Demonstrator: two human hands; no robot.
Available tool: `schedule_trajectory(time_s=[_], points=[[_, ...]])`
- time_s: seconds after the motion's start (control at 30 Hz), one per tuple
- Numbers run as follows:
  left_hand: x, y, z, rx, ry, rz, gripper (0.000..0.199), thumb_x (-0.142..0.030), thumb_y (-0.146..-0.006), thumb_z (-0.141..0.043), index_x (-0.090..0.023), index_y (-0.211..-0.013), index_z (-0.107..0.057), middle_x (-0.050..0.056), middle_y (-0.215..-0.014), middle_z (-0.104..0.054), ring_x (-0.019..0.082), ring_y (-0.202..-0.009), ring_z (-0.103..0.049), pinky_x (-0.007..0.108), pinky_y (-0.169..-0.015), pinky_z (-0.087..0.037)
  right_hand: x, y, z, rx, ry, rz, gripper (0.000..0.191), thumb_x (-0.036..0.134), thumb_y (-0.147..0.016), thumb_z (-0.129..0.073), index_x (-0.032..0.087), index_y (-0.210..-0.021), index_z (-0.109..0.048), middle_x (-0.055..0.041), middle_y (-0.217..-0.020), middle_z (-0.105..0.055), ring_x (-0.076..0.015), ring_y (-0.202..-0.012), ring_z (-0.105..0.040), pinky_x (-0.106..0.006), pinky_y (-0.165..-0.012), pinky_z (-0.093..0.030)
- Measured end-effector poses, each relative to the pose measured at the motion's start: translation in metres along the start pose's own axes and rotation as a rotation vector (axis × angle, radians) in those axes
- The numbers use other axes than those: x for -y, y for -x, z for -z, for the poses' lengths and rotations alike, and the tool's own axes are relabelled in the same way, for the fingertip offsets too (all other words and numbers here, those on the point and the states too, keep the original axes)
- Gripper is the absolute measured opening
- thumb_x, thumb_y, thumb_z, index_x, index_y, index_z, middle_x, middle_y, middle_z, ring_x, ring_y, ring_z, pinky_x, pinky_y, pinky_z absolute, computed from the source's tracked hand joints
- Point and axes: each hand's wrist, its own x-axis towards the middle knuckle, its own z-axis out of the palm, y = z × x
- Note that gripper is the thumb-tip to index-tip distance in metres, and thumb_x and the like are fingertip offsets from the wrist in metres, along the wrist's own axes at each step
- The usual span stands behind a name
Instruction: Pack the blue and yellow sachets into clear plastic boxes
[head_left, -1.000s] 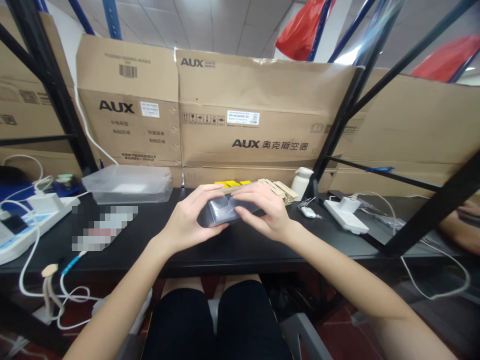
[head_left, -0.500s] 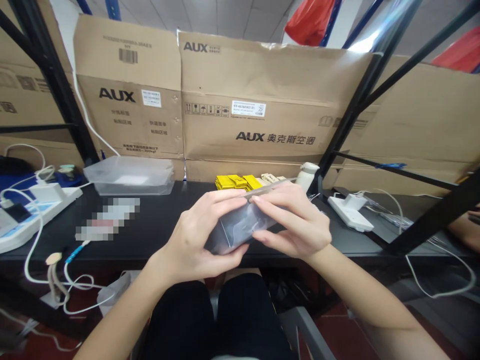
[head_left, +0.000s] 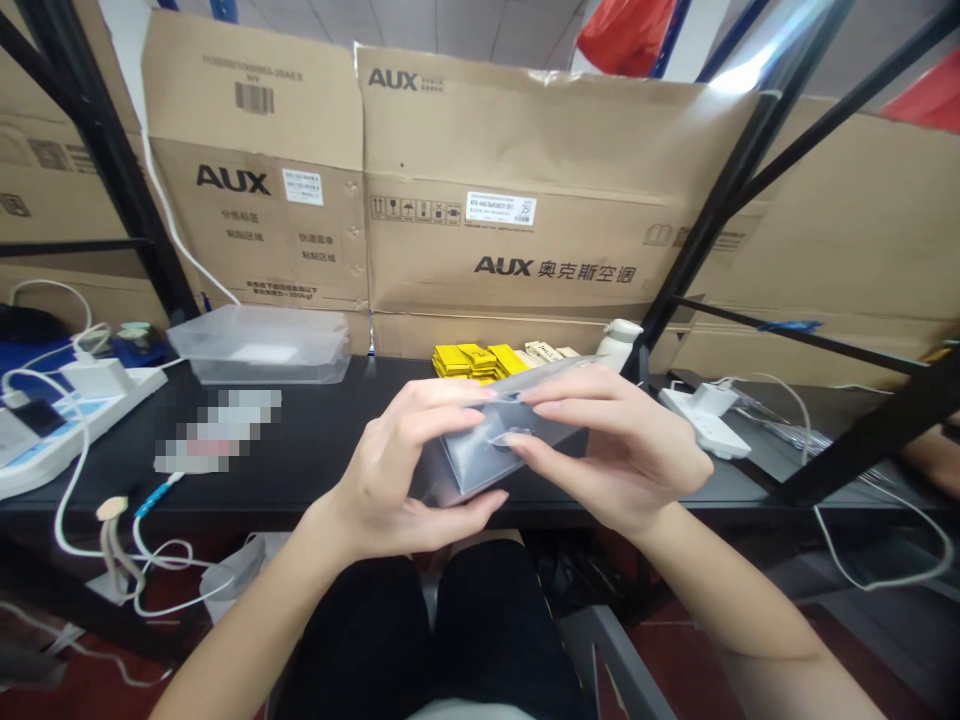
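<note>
A dark box-shaped package in clear plastic film [head_left: 476,455] is held above the near edge of the black table. My left hand [head_left: 405,470] wraps round its left side, fingers on top and thumb underneath. With thumb and fingers, my right hand [head_left: 622,440] pinches the film at the package's right part. Several yellow packets [head_left: 480,361] lie behind the package, beside some cream-coloured packets [head_left: 545,351]. A white bottle [head_left: 620,342] stands behind my right hand.
On the black table [head_left: 315,440] are a translucent plastic tray [head_left: 262,350] at the back left and a blurred-out object [head_left: 217,430]. White power strips [head_left: 112,405] with cables lie on both sides. Black rack posts and cardboard [head_left: 427,250] stand behind.
My right hand has moved to the right and turned, drawing the film away from the package. My left hand has stayed nearly in place.
</note>
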Motion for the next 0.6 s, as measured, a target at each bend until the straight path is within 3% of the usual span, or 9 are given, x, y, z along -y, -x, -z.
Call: schedule_trajectory(time_s=[0.17, 0.27, 0.43, 0.6], points=[[-0.002, -0.005, -0.004, -0.065, 0.068, 0.041, 0.061, -0.013, -0.062, -0.084, -0.020, -0.112, -0.050, 0.015, -0.115, -0.064, 0.029, -0.109, -0.064, 0.048, -0.091, -0.055, -0.003, 0.002, -0.001, -0.018, -0.020, -0.024, 0.032, 0.020, -0.074, -0.079, 0.031, -0.102, -0.068, -0.0037, -0.091, -0.074, -0.0242, -0.082, -0.072, -0.040, -0.068, -0.062], [0.004, -0.011, -0.005, -0.035, 0.072, 0.049, 0.054, -0.010, -0.065, -0.082, -0.021, -0.107, -0.049, 0.014, -0.114, -0.066, 0.028, -0.106, -0.066, 0.045, -0.087, -0.057, -0.009, 0.004, 0.000, -0.056, 0.032, -0.060, 0.036, 0.023, -0.073, -0.081, 0.032, -0.105, -0.068, -0.0037, -0.091, -0.073, -0.0243, -0.083, -0.071, -0.040, -0.069, -0.062], [0.027, -0.027, -0.003, 0.025, 0.092, 0.105, 0.050, -0.012, -0.066, -0.082, -0.023, -0.101, -0.047, 0.015, -0.116, -0.066, 0.028, -0.107, -0.067, 0.044, -0.085, -0.059, -0.035, 0.000, -0.002, -0.074, 0.098, -0.114, 0.044, 0.028, -0.073, -0.081, 0.033, -0.113, -0.065, -0.0068, -0.108, -0.068, -0.0251, -0.087, -0.069, -0.040, -0.066, -0.063], [0.058, -0.049, -0.001, 0.031, 0.033, 0.132, 0.048, -0.014, -0.066, -0.082, -0.023, -0.094, -0.045, 0.014, -0.116, -0.068, 0.026, -0.102, -0.070, 0.040, -0.082, -0.060, -0.074, -0.024, -0.004, 0.013, 0.009, -0.135, 0.044, 0.026, -0.074, -0.080, 0.033, -0.115, -0.064, -0.0072, -0.115, -0.067, -0.0232, -0.082, -0.069, -0.039, -0.064, -0.063]])
